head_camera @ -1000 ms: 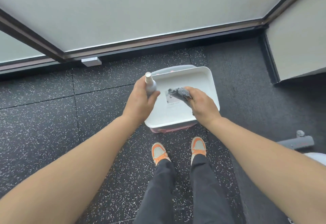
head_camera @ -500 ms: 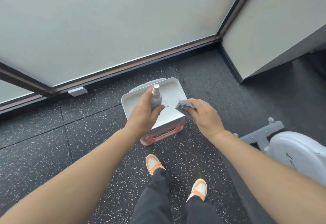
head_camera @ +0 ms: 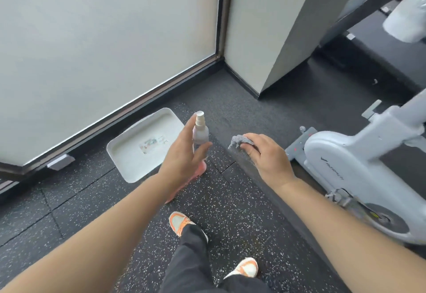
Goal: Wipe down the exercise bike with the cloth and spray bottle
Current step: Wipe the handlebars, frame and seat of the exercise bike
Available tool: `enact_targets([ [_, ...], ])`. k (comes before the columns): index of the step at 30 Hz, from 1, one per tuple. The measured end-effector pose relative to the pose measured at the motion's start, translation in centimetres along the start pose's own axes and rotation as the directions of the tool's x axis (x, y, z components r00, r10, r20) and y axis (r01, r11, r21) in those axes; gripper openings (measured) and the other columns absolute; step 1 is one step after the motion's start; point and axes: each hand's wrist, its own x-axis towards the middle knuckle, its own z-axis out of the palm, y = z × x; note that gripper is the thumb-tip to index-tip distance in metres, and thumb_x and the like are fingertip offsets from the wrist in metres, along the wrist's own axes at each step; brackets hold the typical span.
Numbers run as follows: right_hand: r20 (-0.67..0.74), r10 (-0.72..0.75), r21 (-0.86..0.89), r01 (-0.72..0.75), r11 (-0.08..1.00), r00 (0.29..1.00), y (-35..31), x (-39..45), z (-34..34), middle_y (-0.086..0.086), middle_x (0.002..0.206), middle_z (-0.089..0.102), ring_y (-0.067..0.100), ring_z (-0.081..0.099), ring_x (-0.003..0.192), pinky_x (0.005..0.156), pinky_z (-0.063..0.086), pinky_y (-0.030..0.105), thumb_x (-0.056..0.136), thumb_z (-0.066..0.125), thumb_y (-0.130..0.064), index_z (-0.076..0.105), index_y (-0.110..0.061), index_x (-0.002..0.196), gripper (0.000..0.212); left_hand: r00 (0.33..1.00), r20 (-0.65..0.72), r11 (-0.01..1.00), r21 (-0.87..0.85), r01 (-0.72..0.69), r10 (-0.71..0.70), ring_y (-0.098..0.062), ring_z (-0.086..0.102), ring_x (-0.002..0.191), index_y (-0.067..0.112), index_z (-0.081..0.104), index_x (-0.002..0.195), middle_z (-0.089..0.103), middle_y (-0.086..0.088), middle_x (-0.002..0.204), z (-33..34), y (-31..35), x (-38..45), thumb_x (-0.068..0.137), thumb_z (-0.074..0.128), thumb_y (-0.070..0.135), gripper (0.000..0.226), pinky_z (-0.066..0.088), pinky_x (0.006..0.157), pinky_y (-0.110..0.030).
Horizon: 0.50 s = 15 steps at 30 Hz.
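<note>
My left hand [head_camera: 184, 154] holds a small clear spray bottle [head_camera: 200, 131] upright, its white nozzle above my fingers. A crumpled grey cloth [head_camera: 239, 141] is pinched in the fingertips of my right hand [head_camera: 265, 156]. Both hands hover above the floor, a short gap between them. The white exercise bike [head_camera: 345, 163] stands at the right; its flywheel housing, frame post and a pedal show, while its upper part runs out of view. My right hand is just left of the bike's front foot.
A white tray [head_camera: 119, 154] on a pink crate sits on the speckled rubber floor by the frosted window wall. A white pillar [head_camera: 265, 39] rises behind. Dark gym equipment and a rolled white towel [head_camera: 405, 16] are at the top right. My feet stand below.
My view has swung right and risen away from the tray. Both hands came off the tray with the bottle and cloth, and much more of the bike has come into sight.
</note>
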Motion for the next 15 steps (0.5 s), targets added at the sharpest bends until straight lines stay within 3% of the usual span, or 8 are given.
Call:
enact_targets([
  [3, -0.077, 0.053, 0.059, -0.048, 0.997, 0.996, 2.2, -4.3, -3.6, -0.003, 0.102, 0.065, 0.015, 0.058, 0.095, 0.081, 0.047, 0.031, 0.096, 0.050, -0.040, 0.062, -0.020, 0.117, 0.032, 0.995, 0.047, 0.996, 0.003, -0.087, 0.087, -0.006, 0.059, 0.078, 0.039, 0.017, 0.146, 0.058, 0.004, 0.119, 3.3, 4.1, -1.8, 0.092, 0.058, 0.041, 0.068, 0.044, 0.071, -0.025],
  [7, -0.179, 0.124, 0.098, -0.107, 0.989, 0.976, 4.9, -10.3, -8.7, -0.002, 0.103, 0.066, 0.015, 0.059, 0.094, 0.080, 0.048, 0.031, 0.096, 0.052, -0.038, 0.062, -0.020, 0.116, 0.029, 0.984, 0.087, 0.986, -0.081, -0.148, 0.155, -0.013, 0.058, 0.102, 0.039, 0.016, 0.148, 0.055, 0.005, 0.124, 8.3, 10.1, -4.3, 0.094, 0.057, 0.037, 0.067, 0.048, 0.090, -0.036],
  [11, -0.291, 0.197, 0.118, -0.170, 0.978, 0.936, 7.5, -15.8, -13.8, -0.001, 0.100, 0.067, 0.016, 0.061, 0.089, 0.076, 0.049, 0.031, 0.095, 0.055, -0.036, 0.063, -0.019, 0.115, 0.028, 0.959, 0.132, 0.959, -0.164, -0.229, 0.251, -0.006, 0.058, 0.084, 0.046, 0.012, 0.147, 0.058, -0.002, 0.114, 13.0, 16.1, -6.5, 0.095, 0.054, 0.029, 0.069, 0.046, 0.074, -0.032],
  [13, -0.339, 0.221, 0.107, -0.196, 0.975, 0.915, 8.7, -18.1, -16.1, 0.001, 0.098, 0.068, 0.018, 0.061, 0.088, 0.076, 0.050, 0.032, 0.095, 0.054, -0.036, 0.063, -0.018, 0.114, 0.028, 0.946, 0.160, 0.948, -0.198, -0.251, 0.284, -0.030, 0.060, 0.101, 0.049, 0.010, 0.148, 0.053, -0.020, 0.128, 14.8, 18.9, -7.1, 0.094, 0.053, 0.026, 0.072, 0.049, 0.082, -0.047],
  [15, -0.376, 0.244, 0.095, -0.225, 0.970, 0.894, 9.8, -20.1, -18.3, 0.001, 0.098, 0.068, 0.018, 0.061, 0.088, 0.075, 0.051, 0.034, 0.095, 0.053, -0.038, 0.063, -0.018, 0.114, 0.029, 0.931, 0.196, 0.940, -0.214, -0.266, 0.308, -0.051, 0.049, 0.112, 0.050, 0.009, 0.148, 0.047, -0.026, 0.134, 16.6, 21.4, -7.3, 0.091, 0.050, 0.022, 0.076, 0.045, 0.088, -0.060],
])
